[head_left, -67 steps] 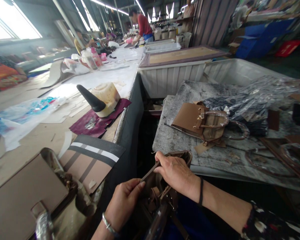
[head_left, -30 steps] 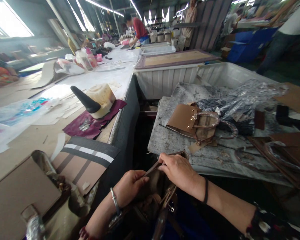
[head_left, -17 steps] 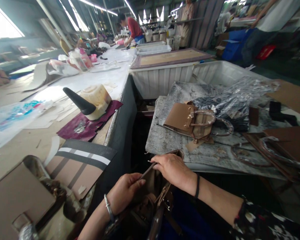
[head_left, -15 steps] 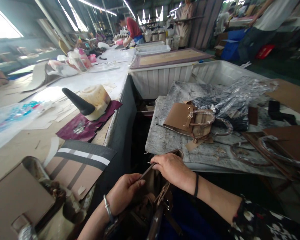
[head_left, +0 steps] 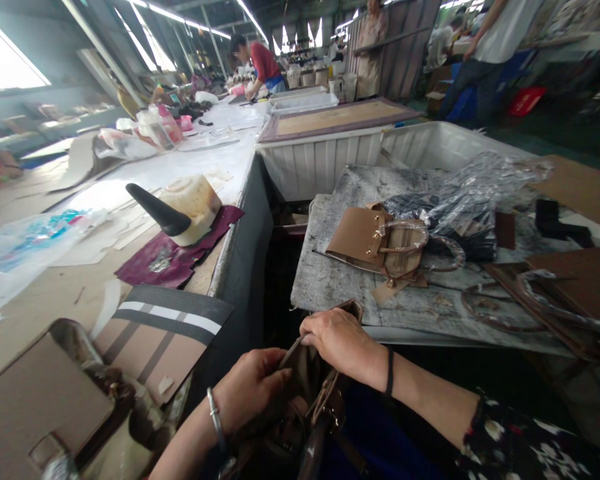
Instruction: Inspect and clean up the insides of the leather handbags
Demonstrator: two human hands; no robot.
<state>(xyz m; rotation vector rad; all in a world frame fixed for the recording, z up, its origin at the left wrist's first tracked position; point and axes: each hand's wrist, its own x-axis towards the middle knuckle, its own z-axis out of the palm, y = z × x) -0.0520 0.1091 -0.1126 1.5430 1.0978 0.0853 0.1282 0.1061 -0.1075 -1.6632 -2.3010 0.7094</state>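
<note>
A dark brown handbag (head_left: 307,393) rests in my lap at the bottom centre. My left hand (head_left: 250,393) grips its near side, fingers curled on the leather. My right hand (head_left: 343,343) is closed over the bag's top edge, just in front of the grey worktop. A metal buckle (head_left: 330,400) hangs from the bag between my wrists. A finished tan handbag (head_left: 380,240) with wrapped handles lies on the worktop beyond my right hand.
A stained grey worktop (head_left: 330,280) holds plastic-wrapped dark goods (head_left: 460,200) and brown leather pieces (head_left: 575,280). White bins (head_left: 325,160) stand behind. The left table (head_left: 55,287) carries a striped panel (head_left: 165,327), maroon leather (head_left: 175,257) and a glue jug (head_left: 190,203). Other people work at the back.
My left hand has closed further on the bag's side and my right hand has shifted slightly left along the top edge. The view has drifted a little to the right.
</note>
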